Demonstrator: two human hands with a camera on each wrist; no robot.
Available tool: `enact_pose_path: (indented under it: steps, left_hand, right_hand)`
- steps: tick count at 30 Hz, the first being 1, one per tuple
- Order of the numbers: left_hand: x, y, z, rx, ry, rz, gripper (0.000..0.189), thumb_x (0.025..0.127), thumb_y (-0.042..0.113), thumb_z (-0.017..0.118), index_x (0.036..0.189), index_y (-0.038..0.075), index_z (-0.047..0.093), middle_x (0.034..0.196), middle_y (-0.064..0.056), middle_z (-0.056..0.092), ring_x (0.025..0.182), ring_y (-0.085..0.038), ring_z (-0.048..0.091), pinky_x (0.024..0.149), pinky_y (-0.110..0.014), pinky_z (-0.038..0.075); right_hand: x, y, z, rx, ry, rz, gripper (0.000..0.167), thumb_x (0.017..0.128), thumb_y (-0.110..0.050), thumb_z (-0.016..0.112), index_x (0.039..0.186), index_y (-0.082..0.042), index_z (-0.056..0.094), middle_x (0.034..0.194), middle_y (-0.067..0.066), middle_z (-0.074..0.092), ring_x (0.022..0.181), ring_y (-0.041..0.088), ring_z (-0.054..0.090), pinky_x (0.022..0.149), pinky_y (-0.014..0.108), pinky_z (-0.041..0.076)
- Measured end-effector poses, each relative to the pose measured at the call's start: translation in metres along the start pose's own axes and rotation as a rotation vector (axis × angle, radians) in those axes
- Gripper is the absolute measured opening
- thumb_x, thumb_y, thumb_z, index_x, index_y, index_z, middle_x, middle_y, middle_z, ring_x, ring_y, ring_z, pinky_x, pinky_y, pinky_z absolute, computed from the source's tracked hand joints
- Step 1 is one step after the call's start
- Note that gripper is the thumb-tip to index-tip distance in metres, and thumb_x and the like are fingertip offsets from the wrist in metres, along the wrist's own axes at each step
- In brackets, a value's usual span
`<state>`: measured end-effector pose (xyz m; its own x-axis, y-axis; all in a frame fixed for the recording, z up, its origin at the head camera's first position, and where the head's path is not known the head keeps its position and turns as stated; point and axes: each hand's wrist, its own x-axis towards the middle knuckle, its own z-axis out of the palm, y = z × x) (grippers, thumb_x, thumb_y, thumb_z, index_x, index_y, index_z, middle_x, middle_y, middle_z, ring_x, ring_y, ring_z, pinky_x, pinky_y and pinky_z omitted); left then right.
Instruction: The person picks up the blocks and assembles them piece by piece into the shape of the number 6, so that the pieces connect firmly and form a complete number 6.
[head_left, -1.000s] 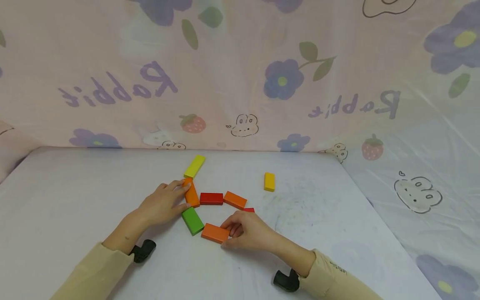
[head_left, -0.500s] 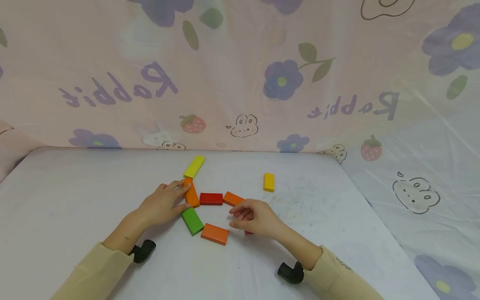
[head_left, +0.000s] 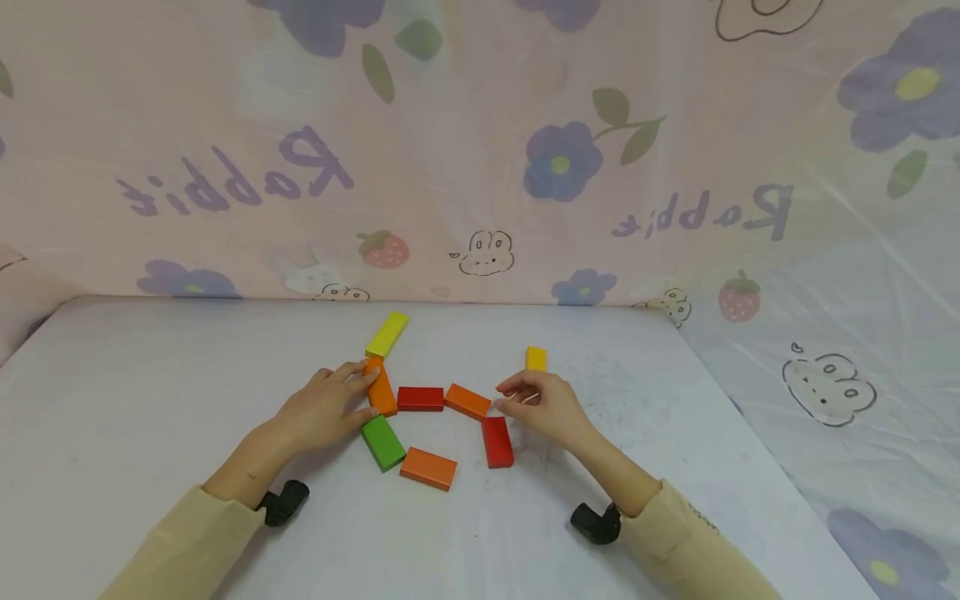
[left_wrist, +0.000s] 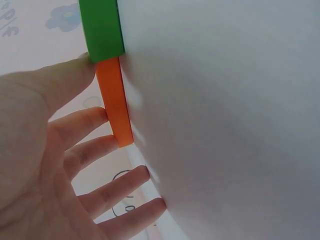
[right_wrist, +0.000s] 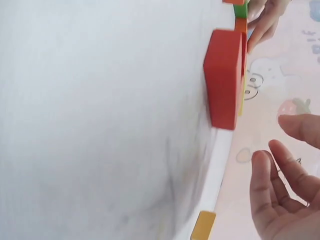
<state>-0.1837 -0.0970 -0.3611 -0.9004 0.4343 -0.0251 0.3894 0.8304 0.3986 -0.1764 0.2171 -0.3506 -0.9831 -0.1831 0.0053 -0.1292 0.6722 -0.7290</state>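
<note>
My left hand rests at the left side of an orange block, its fingers fairly straight and touching it. The thumb tip lies where that block meets a green block, as the left wrist view shows too. A yellow-green block touches the orange block's far end. My right hand hovers with parted, loosely bent fingers and holds nothing. It is beside a red block and in front of a yellow block, whose near part it hides in the head view.
Running right from the left-hand block are another red block and a second orange block. A third orange block lies at the front, touching the green one. The white tabletop ends at a patterned cloth.
My right hand has let go of the front orange block and moved away and to the right, toward the yellow block. The right-hand red block is uncovered. My left hand keeps its place.
</note>
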Motion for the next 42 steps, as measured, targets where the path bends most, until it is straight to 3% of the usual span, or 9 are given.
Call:
enact_pose_path:
  steps: [11,18,26,31,42]
  left_hand:
    - [0.002,-0.003,0.001,0.001,0.004,0.003,0.056,0.092,0.028,0.062,0.14,0.003,0.048,0.147,-0.021,0.039,0.122,-0.047,0.043,0.092,-0.059,0.047]
    - [0.001,-0.002,0.001,-0.005,0.004,0.004,0.056,0.092,0.029,0.062,0.14,0.004,0.048,0.146,-0.021,0.04,0.122,-0.046,0.043,0.092,-0.06,0.046]
    - [0.001,-0.004,0.001,-0.002,0.006,0.002,0.056,0.092,0.028,0.063,0.14,0.004,0.048,0.146,-0.021,0.04,0.122,-0.046,0.044,0.092,-0.059,0.047]
    - [0.0,-0.002,0.001,0.002,0.01,0.008,0.056,0.092,0.029,0.063,0.14,0.004,0.048,0.146,-0.021,0.04,0.122,-0.046,0.044,0.091,-0.059,0.047]
    - [0.001,-0.003,0.001,-0.003,0.008,0.001,0.056,0.092,0.027,0.063,0.14,0.003,0.048,0.146,-0.021,0.041,0.122,-0.046,0.044,0.092,-0.058,0.047]
  right_hand:
    - [0.017,0.017,-0.012,-0.051,0.118,0.11,0.027,0.085,-0.02,0.072,0.107,-0.004,0.069,0.107,0.013,0.061,0.096,0.025,0.061,0.074,0.029,0.051]
    - [0.027,0.022,-0.018,-0.086,0.145,0.121,0.033,0.085,-0.018,0.071,0.113,-0.001,0.066,0.115,0.019,0.058,0.105,0.032,0.058,0.088,0.043,0.051]
    - [0.046,0.033,-0.023,-0.147,0.087,0.23,0.053,0.085,-0.018,0.07,0.134,-0.008,0.054,0.139,0.02,0.044,0.123,0.036,0.047,0.102,0.05,0.043]
    - [0.052,0.039,-0.026,-0.166,0.026,0.219,0.062,0.085,-0.015,0.07,0.142,-0.007,0.045,0.147,0.021,0.038,0.128,0.039,0.044,0.108,0.052,0.037]
    - [0.052,0.042,-0.026,-0.186,0.023,0.226,0.059,0.083,-0.012,0.071,0.137,-0.002,0.049,0.138,0.022,0.047,0.121,0.037,0.048,0.104,0.049,0.042]
